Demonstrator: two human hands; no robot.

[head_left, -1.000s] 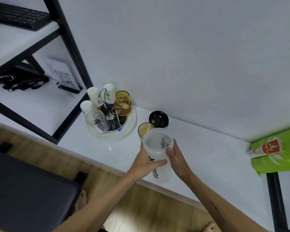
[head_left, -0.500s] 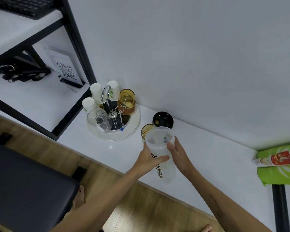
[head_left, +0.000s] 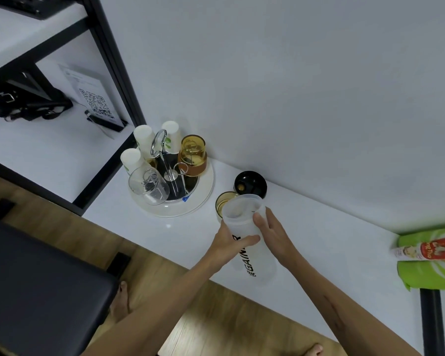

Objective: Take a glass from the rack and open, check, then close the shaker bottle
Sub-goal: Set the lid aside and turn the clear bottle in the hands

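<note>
The translucent shaker bottle with black lettering stands open on the white counter, its mouth uncovered. My left hand grips its left side, thumb across the front. My right hand holds the right side near the rim. Its black lid lies on the counter behind the bottle. An amber glass stands upright just behind the bottle, partly hidden by it. The round white rack at the left carries an inverted amber glass, a clear glass and white paper cups.
A black-framed shelf unit with a QR-code sign stands left of the rack. A green packet lies at the counter's right end. A black padded seat sits below left over wooden floor.
The view has drifted slightly; the bottle and both hands stay in about the same place on the counter, with the same grip.
</note>
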